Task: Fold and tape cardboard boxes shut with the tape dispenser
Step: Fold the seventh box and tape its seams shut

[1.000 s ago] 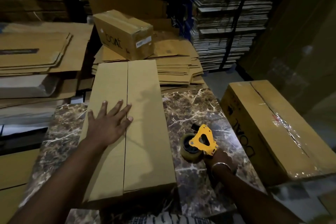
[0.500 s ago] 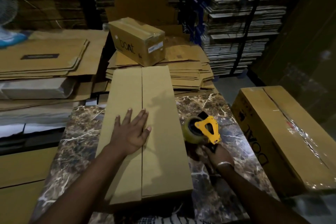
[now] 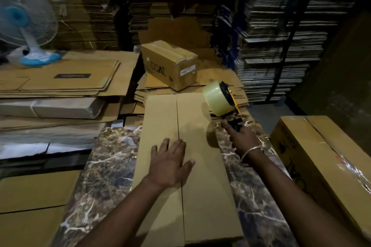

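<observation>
A long brown cardboard box (image 3: 200,186) lies on the marble table (image 3: 104,176), its two top flaps folded shut with a bare seam running down the middle. My left hand (image 3: 170,164) presses flat on the flaps, fingers spread across the seam. My right hand (image 3: 241,138) grips the black handle of the yellow tape dispenser (image 3: 220,99), lifted above the box's far right corner. Its roll of clear tape faces me.
A taped box (image 3: 329,168) stands at the right of the table. Another taped box marked "boat" (image 3: 170,64) sits on a stack of flat cartons (image 3: 216,78) behind. Flat cardboard piles (image 3: 60,84) and a blue fan (image 3: 26,22) fill the left. Racks of cardboard rise behind.
My right hand has lifted the tape dispenser off the table and carried it forward to the box's far end. My left hand has slid right along the flaps onto the seam.
</observation>
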Available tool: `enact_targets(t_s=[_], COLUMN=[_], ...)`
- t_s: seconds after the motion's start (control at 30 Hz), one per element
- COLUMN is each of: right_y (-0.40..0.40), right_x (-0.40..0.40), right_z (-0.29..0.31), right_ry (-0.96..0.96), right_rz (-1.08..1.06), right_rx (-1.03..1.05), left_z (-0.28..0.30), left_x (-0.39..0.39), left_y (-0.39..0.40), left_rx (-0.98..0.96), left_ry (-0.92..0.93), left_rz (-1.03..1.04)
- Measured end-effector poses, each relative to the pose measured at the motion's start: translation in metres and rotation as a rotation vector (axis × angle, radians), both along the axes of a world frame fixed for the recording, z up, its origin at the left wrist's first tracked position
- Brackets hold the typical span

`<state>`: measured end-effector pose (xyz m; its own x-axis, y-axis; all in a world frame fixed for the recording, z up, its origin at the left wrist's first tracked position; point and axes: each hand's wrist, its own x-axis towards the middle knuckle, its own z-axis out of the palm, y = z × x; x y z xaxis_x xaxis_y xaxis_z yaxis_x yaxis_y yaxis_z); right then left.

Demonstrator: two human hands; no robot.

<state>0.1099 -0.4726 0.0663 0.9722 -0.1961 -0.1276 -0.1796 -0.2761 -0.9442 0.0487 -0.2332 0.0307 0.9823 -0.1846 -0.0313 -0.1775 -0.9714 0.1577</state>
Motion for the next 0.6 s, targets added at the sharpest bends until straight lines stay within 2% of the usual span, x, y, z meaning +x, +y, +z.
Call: enact_targets(t_s=[0.1,0.27,0.37,0.43,0.5,0.6], right_y=[0.023,0.051,0.061,0.063,0.06,0.056], right_x=[-0.01,-0.023,-0.029,-0.031,-0.031,-0.029], right_z=[0.013,0.008,-0.006,-0.013,-0.018,-0.027], right_ry=[0.069,0.237,0.296,0.375,0.435,0.448], right_rz=[0.074,0.254,0.395,0.465,0.535,0.643], right_rx=[0.232,0.543,0.796,0.928,1.047,1.195], left_z=[0.002,0.012,0.007,0.004,0.006,0.016], left_x=[0.009,0.017,0.025,0.027,0.03,0.036], left_y=[0.006,0.009,0.018,0.024,0.023,0.021], left_rx=[-0.007,-0.247,-0.6,-1.012,-1.358,-1.537], left_ry=[-0.035,-0.048,-0.072,-0.082,-0.01,0.14], left_rz=[-0.002,0.071,0.194,0.319,0.428,0.461])
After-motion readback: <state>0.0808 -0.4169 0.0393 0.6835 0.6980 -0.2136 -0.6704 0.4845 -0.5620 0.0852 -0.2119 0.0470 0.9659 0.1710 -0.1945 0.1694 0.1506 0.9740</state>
